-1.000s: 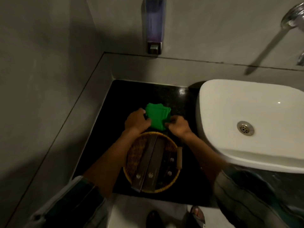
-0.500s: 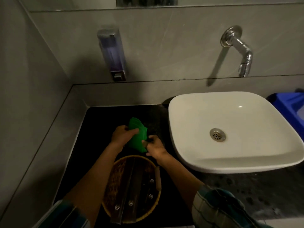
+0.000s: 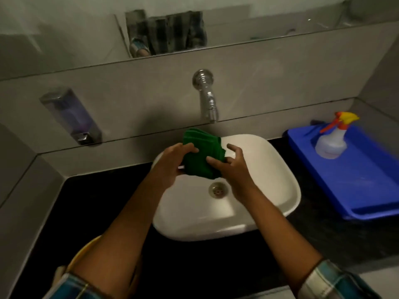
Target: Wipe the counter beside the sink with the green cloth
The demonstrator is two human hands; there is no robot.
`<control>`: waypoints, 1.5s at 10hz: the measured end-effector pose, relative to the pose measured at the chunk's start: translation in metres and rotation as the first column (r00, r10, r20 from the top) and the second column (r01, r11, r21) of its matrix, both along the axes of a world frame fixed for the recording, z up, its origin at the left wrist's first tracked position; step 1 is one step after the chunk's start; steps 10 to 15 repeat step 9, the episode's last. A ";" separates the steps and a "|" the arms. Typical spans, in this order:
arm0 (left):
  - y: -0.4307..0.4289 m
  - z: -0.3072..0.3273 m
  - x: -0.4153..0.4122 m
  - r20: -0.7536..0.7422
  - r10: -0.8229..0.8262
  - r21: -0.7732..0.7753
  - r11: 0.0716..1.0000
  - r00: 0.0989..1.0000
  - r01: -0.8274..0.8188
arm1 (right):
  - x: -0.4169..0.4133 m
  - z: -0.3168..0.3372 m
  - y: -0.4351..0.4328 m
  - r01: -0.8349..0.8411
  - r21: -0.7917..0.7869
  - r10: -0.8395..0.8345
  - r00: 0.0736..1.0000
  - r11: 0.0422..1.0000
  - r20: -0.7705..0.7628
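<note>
A folded green cloth (image 3: 201,154) is held in the air over the white sink (image 3: 269,169), just below the tap. My left hand (image 3: 172,165) grips its left side. My right hand (image 3: 234,169) pinches its right lower edge with thumb and forefinger, the other fingers spread. The black counter (image 3: 97,201) lies to the left of the sink and also runs along its front and right side.
A chrome tap (image 3: 207,98) juts from the wall above the sink. A soap dispenser (image 3: 71,117) hangs on the wall at left. A blue tray (image 3: 356,182) with a spray bottle (image 3: 332,139) stands right of the sink. A wicker basket's rim (image 3: 84,251) shows at bottom left.
Both hands have lifted the green cloth off the left counter and carried it right, over the sink. The view has swung right, bringing the blue tray and spray bottle into sight.
</note>
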State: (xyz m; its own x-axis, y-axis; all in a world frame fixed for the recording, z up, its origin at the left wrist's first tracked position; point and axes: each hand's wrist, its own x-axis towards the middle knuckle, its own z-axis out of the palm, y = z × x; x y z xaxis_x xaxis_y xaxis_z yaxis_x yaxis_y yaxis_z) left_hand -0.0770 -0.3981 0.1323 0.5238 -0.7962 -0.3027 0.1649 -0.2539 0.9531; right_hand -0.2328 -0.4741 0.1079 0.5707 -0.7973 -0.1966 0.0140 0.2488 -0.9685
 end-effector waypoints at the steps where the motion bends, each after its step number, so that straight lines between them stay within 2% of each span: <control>1: -0.051 -0.007 -0.060 -0.019 -0.086 -0.033 0.996 0.996 0.085 | -0.057 -0.005 -0.056 0.125 0.005 -0.125 0.992 0.992 -0.015; 2: -0.117 -0.026 -0.149 0.012 -0.107 -0.030 0.994 0.994 0.107 | -0.140 -0.024 -0.119 0.265 -0.127 -0.282 0.949 0.956 -0.140; 3: -0.155 -0.046 -0.213 0.141 -0.112 -0.005 0.994 0.984 0.114 | -0.200 -0.040 -0.155 0.288 -0.242 -0.353 0.886 0.927 -0.300; 4: -0.202 -0.076 -0.305 0.381 -0.339 0.160 0.940 0.860 0.300 | -0.280 -0.066 -0.198 0.197 -0.415 -0.415 0.732 0.888 -0.540; 5: -0.230 -0.091 -0.358 0.392 -0.555 0.350 0.828 0.734 0.439 | -0.324 -0.080 -0.219 0.151 -0.475 -0.456 0.624 0.867 -0.635; 6: -0.247 -0.113 -0.414 0.518 -0.734 0.551 0.679 0.439 0.485 | -0.377 -0.107 -0.232 0.032 -0.446 -0.390 0.544 0.895 -0.743; 7: -0.252 -0.120 -0.421 0.541 -0.828 0.708 0.545 0.151 0.449 | -0.390 -0.123 -0.238 -0.194 -0.337 -0.282 0.264 0.921 -0.922; 8: -0.252 -0.092 -0.365 0.647 -0.761 0.718 0.627 0.043 0.302 | -0.335 -0.096 -0.254 -0.324 -0.391 -0.363 0.146 0.861 -0.920; 9: -0.238 -0.047 -0.300 0.892 -0.447 0.436 0.889 0.063 0.138 | -0.267 -0.049 -0.249 -0.383 -0.523 -0.449 0.271 0.761 -0.852; 15: -0.238 -0.047 -0.300 0.892 -0.447 0.436 0.889 0.063 0.138 | -0.267 -0.049 -0.249 -0.383 -0.523 -0.449 0.271 0.761 -0.852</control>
